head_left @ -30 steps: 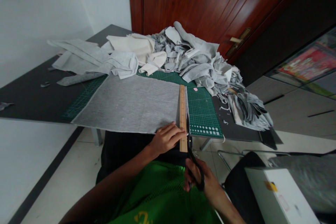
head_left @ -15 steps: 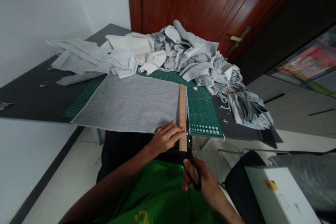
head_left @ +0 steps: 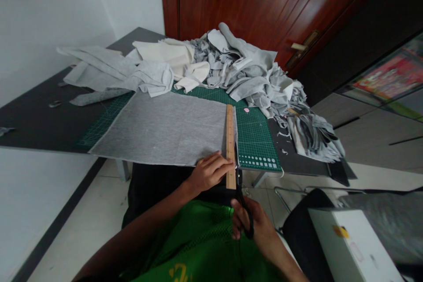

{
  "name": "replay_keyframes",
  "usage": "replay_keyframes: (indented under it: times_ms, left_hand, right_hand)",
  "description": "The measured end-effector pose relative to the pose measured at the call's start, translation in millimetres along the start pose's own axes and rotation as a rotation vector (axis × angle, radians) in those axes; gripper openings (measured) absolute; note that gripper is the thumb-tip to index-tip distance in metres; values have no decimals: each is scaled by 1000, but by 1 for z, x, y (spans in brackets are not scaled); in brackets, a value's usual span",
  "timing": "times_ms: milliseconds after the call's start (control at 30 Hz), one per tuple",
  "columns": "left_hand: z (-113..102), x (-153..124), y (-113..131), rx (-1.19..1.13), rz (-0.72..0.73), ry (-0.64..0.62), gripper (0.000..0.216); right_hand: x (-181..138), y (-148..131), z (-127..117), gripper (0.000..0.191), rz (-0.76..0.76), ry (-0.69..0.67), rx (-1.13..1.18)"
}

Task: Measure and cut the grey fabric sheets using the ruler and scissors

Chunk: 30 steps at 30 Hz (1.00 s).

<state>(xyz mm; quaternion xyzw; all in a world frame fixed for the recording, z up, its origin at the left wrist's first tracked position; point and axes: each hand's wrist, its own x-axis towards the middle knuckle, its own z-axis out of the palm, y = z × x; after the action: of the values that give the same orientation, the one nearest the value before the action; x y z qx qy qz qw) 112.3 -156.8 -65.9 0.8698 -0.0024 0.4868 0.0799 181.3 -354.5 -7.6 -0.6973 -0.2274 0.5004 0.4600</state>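
A rectangular piece of grey cloth lies spread on the green cutting mat at the table's near edge. Along its right side runs a wooden ruler, its near end sticking out past the table. My left hand is closed on the ruler near that end, fingertips on top and close together; the thumb is hidden. My right hand grips black scissors by the handles, below the table edge. Their blades point away from me, at the cloth's right border beside the ruler.
Grey and cream fabric scraps are heaped at the back of the dark table. A folded grey stack sits at the right end. A white box rests on a black chair at lower right. Behind stands a wooden door.
Hardly anything differs. The view has shifted slightly; both hands, the ruler and the scissors keep nearly the same places on the cloth.
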Motion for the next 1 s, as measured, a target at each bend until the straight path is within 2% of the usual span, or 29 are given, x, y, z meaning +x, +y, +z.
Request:
replay_keyframes:
  times_ms: [133,533,1000]
  left_hand:
    - [0,3,0,-1,-8,48,16]
    - [-1,0,0,34,-20,-36,11]
    - [-2,-2,-2,3,-6,-41,18]
  right_hand:
    - [0,2,-3,73,23,10,34]
    - [-6,6,-4,73,39,7,91]
    - [-4,6,0,75,59,9,141]
